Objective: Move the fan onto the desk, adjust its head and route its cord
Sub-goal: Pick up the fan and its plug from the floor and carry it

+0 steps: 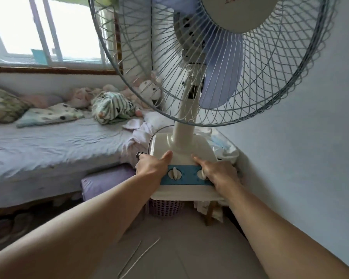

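A cream table fan (pixel 186 109) with a wire cage and pale blue blades fills the upper middle of the view. Its cream base (pixel 179 143) carries a blue control strip (pixel 186 177) with two cream knobs. My left hand (pixel 152 166) grips the base's left edge, thumb on top. My right hand (pixel 220 174) grips the right edge, partly covering the right knob. A thin grey cord (pixel 152 137) loops up at the base's back left, and its plug (pixel 139 154) shows just beyond my left hand. The base appears held above a stool. No desk is in view.
A bed (pixel 48 146) with pillows, clothes and soft toys runs along the left under a window (pixel 44 31). A purple box (pixel 107 181) and a purple basket (pixel 165 208) stand below the fan. A wooden stool leg (pixel 210 213) and white cloth sit by the right wall (pixel 310 158).
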### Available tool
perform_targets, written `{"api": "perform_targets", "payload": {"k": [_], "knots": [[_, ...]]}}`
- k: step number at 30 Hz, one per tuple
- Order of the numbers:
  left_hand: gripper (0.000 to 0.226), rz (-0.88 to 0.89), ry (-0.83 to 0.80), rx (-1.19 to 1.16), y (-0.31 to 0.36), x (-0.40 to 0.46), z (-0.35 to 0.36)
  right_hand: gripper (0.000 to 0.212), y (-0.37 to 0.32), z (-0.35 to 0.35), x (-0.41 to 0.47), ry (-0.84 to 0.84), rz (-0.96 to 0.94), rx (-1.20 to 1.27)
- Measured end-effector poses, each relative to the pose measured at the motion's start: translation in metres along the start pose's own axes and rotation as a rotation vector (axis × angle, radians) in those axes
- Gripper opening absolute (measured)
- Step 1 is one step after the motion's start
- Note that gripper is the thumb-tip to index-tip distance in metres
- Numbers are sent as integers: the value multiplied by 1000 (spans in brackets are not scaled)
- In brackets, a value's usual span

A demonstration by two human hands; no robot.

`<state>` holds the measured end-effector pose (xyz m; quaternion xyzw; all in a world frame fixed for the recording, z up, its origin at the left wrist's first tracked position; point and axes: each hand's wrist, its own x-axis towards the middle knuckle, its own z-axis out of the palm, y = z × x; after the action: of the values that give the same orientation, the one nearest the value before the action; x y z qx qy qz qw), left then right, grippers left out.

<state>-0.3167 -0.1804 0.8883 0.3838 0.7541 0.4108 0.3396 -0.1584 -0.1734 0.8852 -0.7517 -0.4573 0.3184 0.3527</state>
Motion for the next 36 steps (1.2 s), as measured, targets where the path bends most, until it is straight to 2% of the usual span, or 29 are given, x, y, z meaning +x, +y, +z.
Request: {"api": "perform_targets", "payload": {"k": [2, 6, 10, 11, 18, 23, 28, 34, 36], "knots": [[79, -16, 25, 13, -10, 3, -25, 87, -12, 18, -15, -38, -18, 0], [81, -55, 96, 8, -41, 10, -101, 75, -46, 69, -69, -125, -77, 2], [81, -90, 179, 9, -74, 16, -179, 106, -78, 127, -117, -211, -169, -27], [81, -95, 195, 11, -82, 17, -198, 108, -85, 141, -129, -223, -181, -36], [78, -171, 378, 59, -145, 18, -334, 94, -135, 250, -220, -404, -256, -11], [82, -267, 506, 42, -188, 19, -417, 94, -165, 324, -273, -528, -322, 3], [81, -345, 663, -61, -227, 20, -490, 69, -198, 397, -321, -664, -425, -33], [85, -432, 853, -129, -257, 32, -560, 89, -242, 476, -367, -854, -504, -89], [85, -469, 933, -154, -268, 34, -582, 87, -254, 501, -381, -921, -514, -95]]}}
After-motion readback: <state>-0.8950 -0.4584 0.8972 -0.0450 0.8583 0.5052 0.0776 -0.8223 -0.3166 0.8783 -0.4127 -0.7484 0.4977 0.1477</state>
